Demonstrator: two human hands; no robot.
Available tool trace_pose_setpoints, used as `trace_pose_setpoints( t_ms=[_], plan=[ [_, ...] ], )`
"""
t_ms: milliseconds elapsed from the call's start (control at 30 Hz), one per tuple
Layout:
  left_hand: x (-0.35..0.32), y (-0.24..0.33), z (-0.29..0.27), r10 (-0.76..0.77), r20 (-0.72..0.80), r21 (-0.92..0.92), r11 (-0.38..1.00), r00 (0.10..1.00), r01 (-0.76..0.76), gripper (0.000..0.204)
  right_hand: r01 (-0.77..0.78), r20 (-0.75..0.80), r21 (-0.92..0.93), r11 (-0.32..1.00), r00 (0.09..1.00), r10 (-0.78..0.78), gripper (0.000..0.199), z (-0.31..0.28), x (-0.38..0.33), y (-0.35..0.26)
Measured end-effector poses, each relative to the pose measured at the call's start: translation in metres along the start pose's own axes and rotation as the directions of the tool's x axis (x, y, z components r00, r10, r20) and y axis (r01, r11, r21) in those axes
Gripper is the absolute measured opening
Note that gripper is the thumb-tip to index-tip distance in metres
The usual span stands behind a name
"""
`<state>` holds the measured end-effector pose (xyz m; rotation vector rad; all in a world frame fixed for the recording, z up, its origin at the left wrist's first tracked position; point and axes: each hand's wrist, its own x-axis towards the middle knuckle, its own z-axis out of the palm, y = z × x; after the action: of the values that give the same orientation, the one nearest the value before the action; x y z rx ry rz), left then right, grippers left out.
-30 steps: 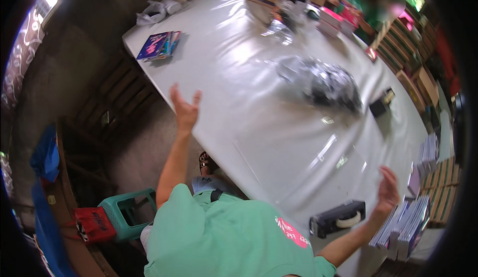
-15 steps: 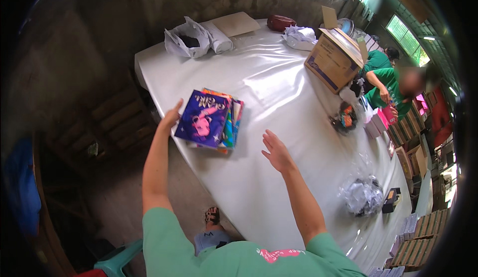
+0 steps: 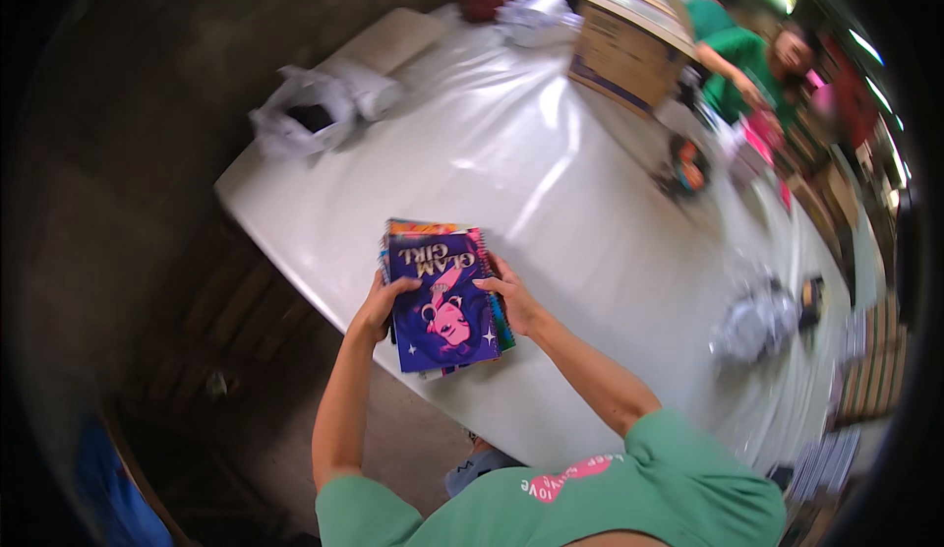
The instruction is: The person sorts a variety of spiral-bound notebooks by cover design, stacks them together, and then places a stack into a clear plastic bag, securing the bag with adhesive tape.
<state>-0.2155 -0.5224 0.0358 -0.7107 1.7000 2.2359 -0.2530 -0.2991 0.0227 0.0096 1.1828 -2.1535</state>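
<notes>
A small stack of spiral notebooks [image 3: 447, 326] is between my two hands near the table's left edge. The top one has a dark purple cover with a pink figure, upside down to me. Below it, orange and multicoloured covers stick out unevenly at the top and right. My left hand [image 3: 382, 303] grips the stack's left side, thumb over the cover. On the right side, my right hand [image 3: 513, 299] holds it the same way, thumb on top. The fingers under the stack are hidden.
The table has a white plastic cover [image 3: 442, 168]. A white plastic bag [image 3: 305, 114] and a cardboard sheet [image 3: 393, 40] lie on its far left. Beyond stands a cardboard box [image 3: 629, 50]; to the right are an orange-black bundle [image 3: 686, 165] and a clear plastic bag [image 3: 755, 321]. A co-worker in green [image 3: 742, 70] handles pink items.
Both hands, apart from the stack before, have closed on its sides. The stack is turned straighter toward me. The whole view has swung round, with some blur.
</notes>
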Motion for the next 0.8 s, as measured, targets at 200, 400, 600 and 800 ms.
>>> trace_pose_setpoints(
  t_ms=[200, 400, 600, 800],
  plan=[
    [0.002, 0.005, 0.013, 0.007, 0.365, -0.262, 0.96, 0.931, 0.096, 0.054, 0.235, 0.023, -0.321, 0.917, 0.97, -0.24, 0.079, -0.057, -0.055, -0.021],
    [-0.008, 0.004, 0.114, -0.188, 0.684, -0.097, 0.934, 0.705, 0.343, 0.059, 0.187, 0.448, -0.893, -0.408, 0.422, -0.788, 0.088, -0.044, -0.179, -0.03],
    [-0.112, -0.1, 0.295, -0.464, 0.786, 0.113, 0.757, 0.409, 0.643, 0.043, 0.196, 0.356, -0.934, -0.299, 0.419, -0.835, 0.04, -0.101, -0.391, -0.021],
    [-0.179, -0.207, 0.415, 0.071, 0.903, -0.12, 0.989, 0.423, 0.091, 0.086, 0.571, -0.397, -0.678, 0.462, 0.244, -0.885, 0.075, -0.219, -0.508, 0.041]
  ],
)
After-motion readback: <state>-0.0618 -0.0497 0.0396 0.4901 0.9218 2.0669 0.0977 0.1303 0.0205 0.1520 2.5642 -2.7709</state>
